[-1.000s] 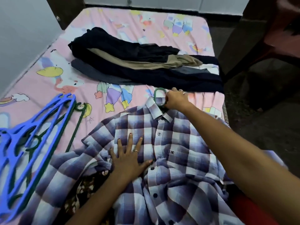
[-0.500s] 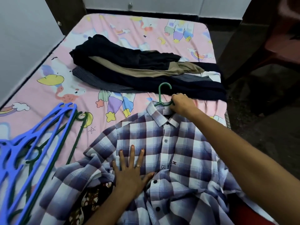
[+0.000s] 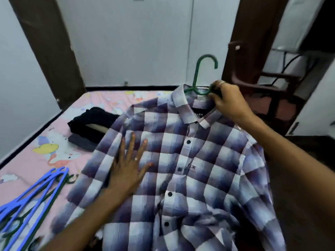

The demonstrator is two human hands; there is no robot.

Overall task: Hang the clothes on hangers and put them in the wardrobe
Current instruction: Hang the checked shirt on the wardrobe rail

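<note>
My right hand (image 3: 228, 100) holds the green hanger (image 3: 201, 77) up by its neck, fingers curled tight around it. The checked shirt (image 3: 190, 169) hangs on it, lifted over the bed (image 3: 32, 160). My left hand (image 3: 128, 167) lies flat on the shirt front, fingers straight and spread. Blue hangers (image 3: 32, 194) lie on the bed at the left. Dark folded clothes (image 3: 90, 124) sit behind the shirt.
</note>
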